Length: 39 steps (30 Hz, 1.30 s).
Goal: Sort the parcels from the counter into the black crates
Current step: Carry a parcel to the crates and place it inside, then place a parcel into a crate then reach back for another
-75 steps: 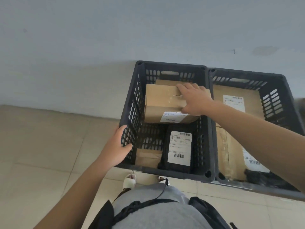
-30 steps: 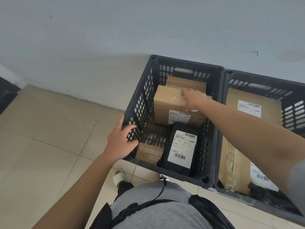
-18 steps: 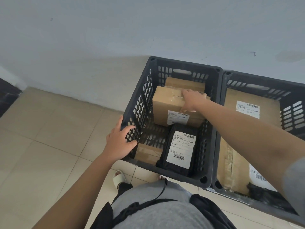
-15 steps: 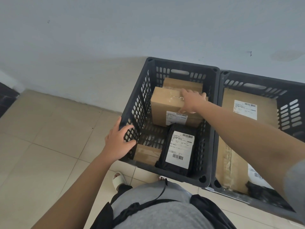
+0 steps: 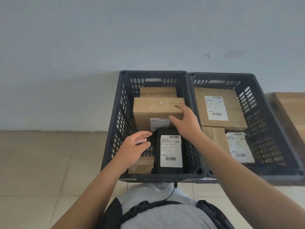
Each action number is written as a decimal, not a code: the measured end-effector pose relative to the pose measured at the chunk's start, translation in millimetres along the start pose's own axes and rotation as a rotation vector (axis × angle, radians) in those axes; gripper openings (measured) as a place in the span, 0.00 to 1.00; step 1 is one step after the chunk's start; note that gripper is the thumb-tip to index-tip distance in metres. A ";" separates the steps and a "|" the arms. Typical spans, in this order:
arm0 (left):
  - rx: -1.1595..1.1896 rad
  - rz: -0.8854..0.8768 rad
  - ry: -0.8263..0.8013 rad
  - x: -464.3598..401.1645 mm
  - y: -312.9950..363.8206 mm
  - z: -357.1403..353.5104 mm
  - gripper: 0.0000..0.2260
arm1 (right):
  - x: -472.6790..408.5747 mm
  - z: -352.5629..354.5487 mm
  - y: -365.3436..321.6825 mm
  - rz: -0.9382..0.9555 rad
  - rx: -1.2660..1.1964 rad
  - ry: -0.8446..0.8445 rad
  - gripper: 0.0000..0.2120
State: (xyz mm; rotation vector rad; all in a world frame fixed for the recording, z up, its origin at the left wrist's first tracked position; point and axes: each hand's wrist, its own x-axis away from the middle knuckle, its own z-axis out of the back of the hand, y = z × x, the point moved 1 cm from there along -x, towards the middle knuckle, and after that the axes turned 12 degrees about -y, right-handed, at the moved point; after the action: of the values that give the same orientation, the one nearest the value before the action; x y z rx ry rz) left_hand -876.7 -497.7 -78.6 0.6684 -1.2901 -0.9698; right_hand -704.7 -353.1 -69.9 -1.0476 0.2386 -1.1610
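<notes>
Cardboard box (image 5: 156,111) looks stiff and light; grip its side edges. Your left hand (image 5: 133,149) and right hand (image 5: 186,124) hover open, empty.

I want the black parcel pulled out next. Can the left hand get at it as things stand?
Probably yes: the left hand hovers open inside the crate, right beside the black parcel, whose top lies uncovered with nothing between them.

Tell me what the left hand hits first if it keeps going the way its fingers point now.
Probably the black parcel: the left hand is open inside the left crate, its fingertips aimed at that parcel's upper left corner. Depth is unclear from one view, so it might pass just above.
</notes>
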 end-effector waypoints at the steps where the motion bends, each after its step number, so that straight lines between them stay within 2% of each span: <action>1: 0.012 -0.014 -0.022 0.8 2.5 0.6 0.13 | 18.0 -5.4 0.0 -0.032 -0.101 0.050 0.24; 4: 0.088 -0.049 -0.044 -1.4 7.0 -1.7 0.12 | 69.2 -21.7 4.2 -0.113 -0.347 0.186 0.16; 7: 0.089 -0.051 -0.145 -5.5 9.4 -14.2 0.11 | 116.6 -35.8 13.2 -0.208 -0.506 0.238 0.11; 12: 0.047 -0.037 -0.348 -8.3 4.4 -46.4 0.09 | 177.7 -47.6 34.1 -0.380 -0.652 0.467 0.08; 22: -0.055 -0.093 -0.692 15.9 46.6 -152.9 0.08 | 292.7 -14.5 57.4 -0.346 -0.985 0.893 0.06; 27: -0.077 -0.111 -0.717 28.3 78.2 -220.2 0.08 | 335.5 23.1 97.8 -0.305 -1.079 0.999 0.06; 32: -0.074 -0.106 -0.748 38.5 96.8 -317.5 0.09 | 390.6 73.3 153.1 -0.226 -1.107 1.069 0.06; 39: -0.071 -0.082 -0.777 57.5 96.7 -436.8 0.10 | 451.6 118.6 238.7 -0.267 -1.177 1.121 0.07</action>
State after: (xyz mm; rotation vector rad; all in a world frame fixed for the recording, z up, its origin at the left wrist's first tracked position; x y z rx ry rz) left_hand -429.5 -549.1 -49.8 0.2825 -1.8956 -1.4079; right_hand -282.2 -662.0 -37.6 -1.2915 1.8802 -1.8075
